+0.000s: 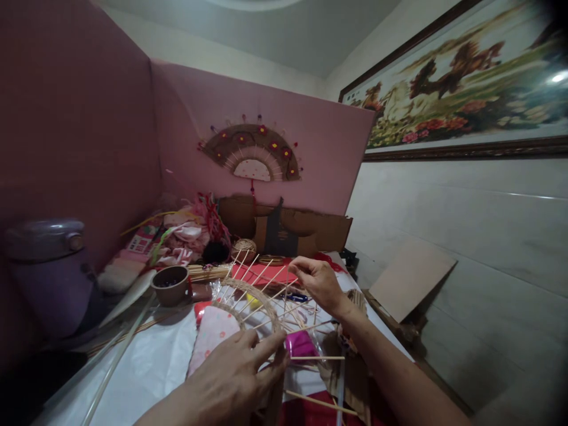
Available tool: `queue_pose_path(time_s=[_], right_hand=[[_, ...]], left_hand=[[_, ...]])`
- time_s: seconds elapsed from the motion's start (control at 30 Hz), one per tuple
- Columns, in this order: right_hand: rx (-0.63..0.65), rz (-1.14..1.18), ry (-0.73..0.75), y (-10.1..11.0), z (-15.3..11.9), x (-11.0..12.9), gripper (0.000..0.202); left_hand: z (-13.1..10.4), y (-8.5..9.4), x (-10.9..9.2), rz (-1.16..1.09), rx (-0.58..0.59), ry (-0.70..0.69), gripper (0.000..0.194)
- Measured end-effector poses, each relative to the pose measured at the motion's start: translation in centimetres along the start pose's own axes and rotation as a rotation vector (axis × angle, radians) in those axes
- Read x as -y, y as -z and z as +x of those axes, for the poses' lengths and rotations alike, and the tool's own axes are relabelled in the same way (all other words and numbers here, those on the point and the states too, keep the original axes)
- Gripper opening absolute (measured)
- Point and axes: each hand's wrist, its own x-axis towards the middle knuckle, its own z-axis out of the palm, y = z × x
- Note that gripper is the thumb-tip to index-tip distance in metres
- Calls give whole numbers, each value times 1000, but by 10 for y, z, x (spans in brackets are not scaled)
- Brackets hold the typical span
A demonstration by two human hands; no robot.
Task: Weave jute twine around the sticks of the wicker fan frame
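A fan-shaped frame of thin wooden sticks with bands of twine lies in front of me, its inner part covered by pale pink dotted cloth. My left hand rests on the lower part of this frame, its fingers bent and close together at the twine band; what they grip is hidden. Above the right side of the frame, my right hand is raised with thumb and forefinger pinched near a stick's end. Whatever is in the pinch is too small to make out.
A brown cup stands left of the frame, near a purple container. Behind are yarn and cloth, a twine ball and torn cardboard. A finished fan hangs on the pink board.
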Motion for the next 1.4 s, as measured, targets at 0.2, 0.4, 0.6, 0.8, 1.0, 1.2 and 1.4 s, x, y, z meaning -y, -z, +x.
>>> queue_pose_path(time_s=[0.2,0.4,0.6,0.8,1.0,1.2,1.4], right_hand=[[13,-61,104,-6,9,12,23],[24,-76,156,-11,16,22,17],[104,-263,220,-13,25,33,17],[130,-410,224,-4,37,31,20],[104,-277,66,17,46,11,17],[209,23,-53,33,47,-28,26],[242,278,-148,19,26,-33,32]], left_hand=[[0,3,-1,45,-36,10,46],[-2,6,-2,75,-75,10,38],[-3,-2,-3,51,-84,14,43],[-2,2,-4,20,-51,25,58],[-6,2,-4,-21,-113,8,58],[-6,8,-4,-19,-151,-12,61],[-4,19,-4,8,-292,-1,62]])
